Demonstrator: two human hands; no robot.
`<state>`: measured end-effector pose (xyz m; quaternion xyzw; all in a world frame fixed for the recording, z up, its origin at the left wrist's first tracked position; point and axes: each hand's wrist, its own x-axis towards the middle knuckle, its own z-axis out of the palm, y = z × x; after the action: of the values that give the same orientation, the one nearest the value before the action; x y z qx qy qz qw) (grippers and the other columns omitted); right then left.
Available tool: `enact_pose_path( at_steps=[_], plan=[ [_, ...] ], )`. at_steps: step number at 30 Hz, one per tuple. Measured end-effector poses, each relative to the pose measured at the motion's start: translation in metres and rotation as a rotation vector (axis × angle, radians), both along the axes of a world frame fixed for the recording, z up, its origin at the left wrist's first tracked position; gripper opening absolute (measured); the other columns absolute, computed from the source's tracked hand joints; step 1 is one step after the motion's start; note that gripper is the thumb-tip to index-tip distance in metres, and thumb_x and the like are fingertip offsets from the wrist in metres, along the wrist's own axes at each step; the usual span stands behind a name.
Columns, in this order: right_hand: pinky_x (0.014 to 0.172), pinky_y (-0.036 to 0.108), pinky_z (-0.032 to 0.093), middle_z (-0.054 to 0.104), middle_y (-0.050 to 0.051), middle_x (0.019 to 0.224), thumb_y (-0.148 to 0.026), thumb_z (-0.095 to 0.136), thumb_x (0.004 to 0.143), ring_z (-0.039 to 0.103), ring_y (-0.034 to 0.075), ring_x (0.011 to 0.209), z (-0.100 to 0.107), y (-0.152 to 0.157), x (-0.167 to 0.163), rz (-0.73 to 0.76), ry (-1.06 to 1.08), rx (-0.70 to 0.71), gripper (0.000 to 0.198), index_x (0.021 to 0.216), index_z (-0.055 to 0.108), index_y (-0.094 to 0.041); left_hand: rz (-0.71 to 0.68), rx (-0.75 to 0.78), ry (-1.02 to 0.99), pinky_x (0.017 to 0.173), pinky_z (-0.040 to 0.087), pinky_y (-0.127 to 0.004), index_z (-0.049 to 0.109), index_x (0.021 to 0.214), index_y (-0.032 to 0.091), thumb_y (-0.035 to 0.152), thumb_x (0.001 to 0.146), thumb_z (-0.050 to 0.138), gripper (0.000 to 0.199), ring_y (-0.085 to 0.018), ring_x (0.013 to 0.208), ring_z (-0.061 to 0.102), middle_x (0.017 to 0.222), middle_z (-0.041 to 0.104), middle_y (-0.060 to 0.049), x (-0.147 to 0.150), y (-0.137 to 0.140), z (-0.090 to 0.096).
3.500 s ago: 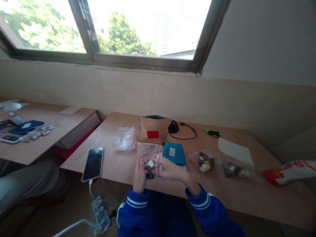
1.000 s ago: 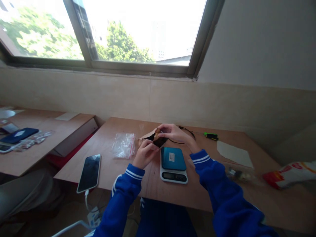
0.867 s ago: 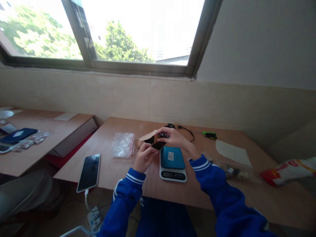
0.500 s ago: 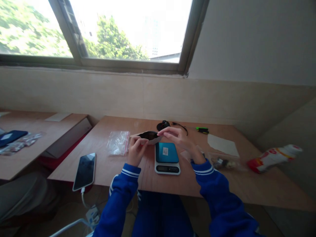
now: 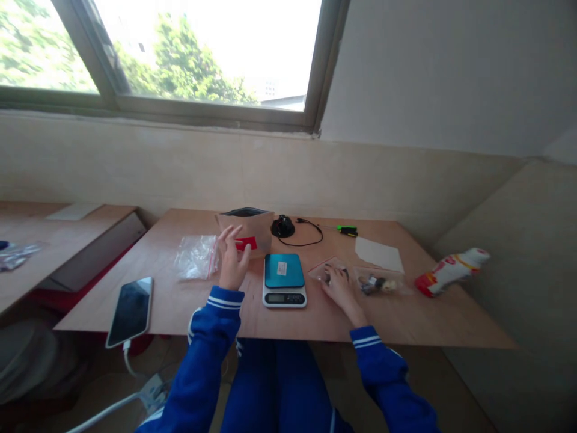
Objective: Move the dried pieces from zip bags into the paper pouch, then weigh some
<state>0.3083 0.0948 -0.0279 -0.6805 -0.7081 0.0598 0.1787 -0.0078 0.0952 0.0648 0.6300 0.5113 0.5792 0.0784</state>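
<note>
My left hand (image 5: 232,261) is open, fingers apart, in front of a brown stand-up pouch (image 5: 264,233) with a red label (image 5: 246,243). The pouch stands upright with its dark mouth open. My right hand (image 5: 341,288) reaches down over a small clear zip bag (image 5: 319,272), its fingers curled at something dark there. What the fingertips grip is too small to make out. Between my hands sits a white kitchen scale (image 5: 285,305) with a blue-green platform (image 5: 283,272) bearing a white sticker.
Another zip bag (image 5: 379,284) with small parts lies at right, near a white paper (image 5: 379,254) and a tilted bottle (image 5: 451,272). Behind are a black round device (image 5: 283,226) with a cable and a green-black screwdriver (image 5: 348,230). Clear bags (image 5: 196,257) and a charging phone (image 5: 130,310) lie left.
Both hands have left the pouch's mouth; the pouch now stands on the table. My right hand has moved down and right to the small zip bag. The camera view has shifted right.
</note>
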Motion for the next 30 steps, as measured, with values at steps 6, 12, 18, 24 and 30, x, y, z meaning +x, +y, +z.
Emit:
enact_pose_path(
  at_steps=[6,12,18,24,30],
  plan=[
    [0.084,0.044,0.049,0.07,0.014,0.102,-0.028,0.047,0.086,0.064,0.029,0.095,0.034,-0.052,-0.013,-0.081,0.508,0.337,0.024,0.099,0.064,-0.019,-0.325,-0.473,-0.431,0.067,0.051,-0.029,0.057,0.099,0.017,0.045,0.086,0.05,0.032,-0.013,0.072,0.06,0.094,0.061,-0.007,0.046,-0.082,-0.023],
    [0.107,0.053,0.032,0.067,0.002,0.115,-0.021,0.049,0.089,0.05,0.025,0.124,0.081,-0.124,-0.069,0.394,0.583,0.293,0.024,0.096,0.069,-0.032,-0.639,-0.836,-0.935,0.056,0.05,-0.027,0.054,0.089,0.016,0.065,0.075,0.053,0.052,-0.012,0.056,0.061,0.076,0.062,-0.003,0.078,-0.12,-0.016],
    [0.103,0.05,0.039,0.069,-0.002,0.112,-0.012,0.044,0.089,0.056,0.022,0.117,0.085,-0.142,-0.091,0.576,0.561,0.304,0.036,0.09,0.071,-0.036,-0.61,-0.931,-0.783,0.039,0.038,-0.018,0.048,0.075,0.017,0.061,0.064,0.068,0.049,-0.008,0.039,0.05,0.052,0.055,0.004,0.052,-0.128,-0.007],
    [0.112,0.054,0.024,0.06,0.0,0.127,-0.005,0.043,0.081,0.042,0.024,0.131,0.096,-0.157,-0.105,0.593,0.576,0.088,0.045,0.109,0.065,-0.031,-0.505,-0.741,-0.713,0.049,0.044,-0.022,0.054,0.076,0.015,0.057,0.07,0.065,0.044,-0.011,0.049,0.056,0.055,0.058,0.001,0.042,-0.14,-0.01],
    [0.106,0.04,0.04,0.054,0.006,0.132,-0.031,0.04,0.094,0.048,0.022,0.125,0.097,-0.16,-0.141,0.396,0.968,-0.056,0.034,0.126,0.05,-0.027,-0.342,-0.557,-0.514,0.048,0.035,-0.02,0.05,0.065,0.017,0.048,0.081,0.057,0.036,-0.008,0.049,0.042,0.053,0.044,0.006,0.048,-0.148,-0.006]
  ],
)
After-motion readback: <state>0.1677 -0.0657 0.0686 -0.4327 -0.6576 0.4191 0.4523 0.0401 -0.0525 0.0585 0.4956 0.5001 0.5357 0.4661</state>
